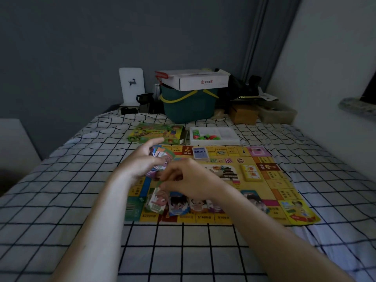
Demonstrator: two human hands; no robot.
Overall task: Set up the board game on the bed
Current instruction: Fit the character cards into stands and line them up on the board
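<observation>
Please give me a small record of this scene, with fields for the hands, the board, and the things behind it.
left hand: holds a fan of cards
right hand: pinches one card over the board
game board: flat on the checked bed
card piles: row along the board's near edge
game box: behind the board
white tray: holds coloured pieces

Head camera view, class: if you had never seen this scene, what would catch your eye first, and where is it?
First, the bright yellow game board spread on the checked bed sheet, with piles of cards along its near edge. Above it the left hand holds a fan of cards while the right hand pinches one card over the board. Behind, a white tray of coloured pieces lies beside the green game box.
</observation>
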